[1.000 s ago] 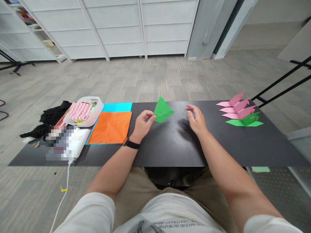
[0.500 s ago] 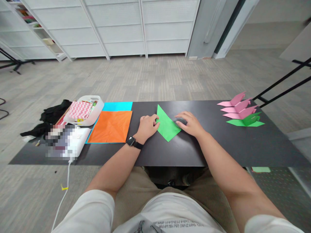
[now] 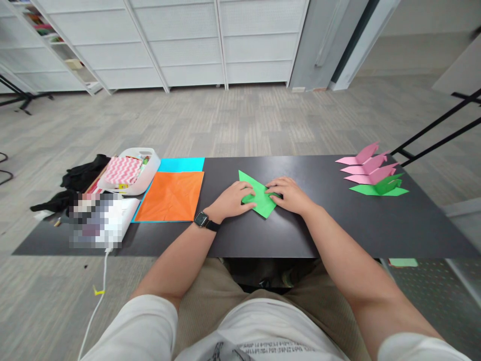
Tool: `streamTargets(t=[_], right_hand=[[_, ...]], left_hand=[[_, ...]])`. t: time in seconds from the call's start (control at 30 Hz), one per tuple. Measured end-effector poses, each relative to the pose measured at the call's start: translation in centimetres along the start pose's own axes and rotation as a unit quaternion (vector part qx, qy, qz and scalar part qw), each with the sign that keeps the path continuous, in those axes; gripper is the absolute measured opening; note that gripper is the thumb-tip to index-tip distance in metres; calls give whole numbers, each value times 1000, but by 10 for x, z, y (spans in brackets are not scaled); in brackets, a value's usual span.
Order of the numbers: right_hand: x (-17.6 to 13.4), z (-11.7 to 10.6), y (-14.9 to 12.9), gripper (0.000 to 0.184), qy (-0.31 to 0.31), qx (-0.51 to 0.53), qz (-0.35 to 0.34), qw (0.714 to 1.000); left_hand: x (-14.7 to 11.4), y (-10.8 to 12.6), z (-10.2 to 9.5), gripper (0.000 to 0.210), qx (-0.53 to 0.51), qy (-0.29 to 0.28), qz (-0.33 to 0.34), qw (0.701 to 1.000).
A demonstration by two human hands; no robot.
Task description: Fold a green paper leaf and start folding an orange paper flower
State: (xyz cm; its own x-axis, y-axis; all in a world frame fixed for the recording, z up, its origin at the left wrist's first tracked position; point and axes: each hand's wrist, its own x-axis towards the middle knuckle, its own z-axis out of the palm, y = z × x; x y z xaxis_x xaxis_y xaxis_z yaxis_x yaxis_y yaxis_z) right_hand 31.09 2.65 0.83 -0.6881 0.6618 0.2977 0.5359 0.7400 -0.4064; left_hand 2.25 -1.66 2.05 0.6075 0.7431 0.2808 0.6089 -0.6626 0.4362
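Observation:
A folded sheet of green origami paper [image 3: 266, 204] lies on the dark table in front of me, one point aimed away to the left and a corner towards me. My left hand [image 3: 237, 199], with a black watch [image 3: 202, 219] on its wrist, grips the paper's left side, thumb nearer me and fingers on the far side. At the right edge, my right hand [image 3: 290, 195] has its thumb and fingers on the same paper. Something dark shows between the right thumb and fingers; I cannot tell whether it is an object or shadow.
Orange paper [image 3: 171, 196] lies over blue paper [image 3: 183, 164] on the left. Beyond are a white basket [image 3: 150, 173], black cloth [image 3: 85, 170] and a white cable [image 3: 98, 301]. Pink folded paper birds [image 3: 370, 164] and a green one [image 3: 379, 189] stand at the right.
The green paper has turned, its far point swinging left and lower. Both hands have moved inward over it, the left hand shifting right and the right hand slightly left.

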Motion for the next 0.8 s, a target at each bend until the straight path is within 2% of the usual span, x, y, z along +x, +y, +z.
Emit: streamTargets(t=[0.07,0.13,0.2,0.3,0.37,0.53,0.63,0.8], right_hand=[[0,1,1,29,8,-5,13,1000],[0,1,1,30,20,-8,20,1000],[0,1,1,38,32,-1,21,999],[0,-1,3,61,45,23,23,998],[-1,-4,4,68,40,34,20,998],[-3,-8,2,51,24,26,-11,999],[-3,-6,0,39,26,18,-3,999],[-4,-7,1,39,11,16,33,999]], left_hand=[[-2,0,-3,42,-16,-9,0,1000],[-2,-1,-3,49,-23,-12,-2,1000],[-2,-1,-3,41,-22,-8,-5,1000],[-1,-1,-3,28,-22,2,-15,1000],[0,-1,-4,25,-25,9,-26,999],[1,-2,-6,18,-20,24,-38,999],[2,-2,-7,19,-8,15,-44,999],[1,1,-8,28,-6,-8,-46,999]])
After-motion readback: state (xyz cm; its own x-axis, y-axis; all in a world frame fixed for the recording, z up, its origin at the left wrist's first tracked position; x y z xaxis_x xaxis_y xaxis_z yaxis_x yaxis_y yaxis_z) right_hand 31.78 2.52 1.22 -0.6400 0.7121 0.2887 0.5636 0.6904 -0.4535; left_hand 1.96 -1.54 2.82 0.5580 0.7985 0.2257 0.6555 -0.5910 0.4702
